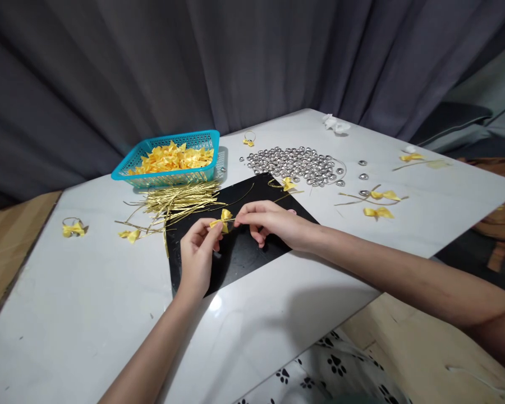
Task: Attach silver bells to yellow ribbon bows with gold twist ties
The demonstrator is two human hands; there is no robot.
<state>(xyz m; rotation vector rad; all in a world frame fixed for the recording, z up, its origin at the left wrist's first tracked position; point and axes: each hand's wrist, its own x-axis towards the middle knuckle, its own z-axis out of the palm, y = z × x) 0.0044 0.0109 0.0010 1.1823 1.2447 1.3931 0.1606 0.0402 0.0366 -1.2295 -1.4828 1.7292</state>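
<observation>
Head view: our left hand [196,252] pinches a yellow bow [226,219] above the black mat [244,258]; our right hand [278,221], fingertips closed, appears to grip the thin strand [232,220] beside it. We judge the step as working the strand at the bow's middle; the next move calls for a steady left pinch and fine strand control. Count: one blue basket [166,179], one mat, two bow-bearing rings [72,220]; silver beads [294,163] and basketed bows [177,157] too many to count.
</observation>
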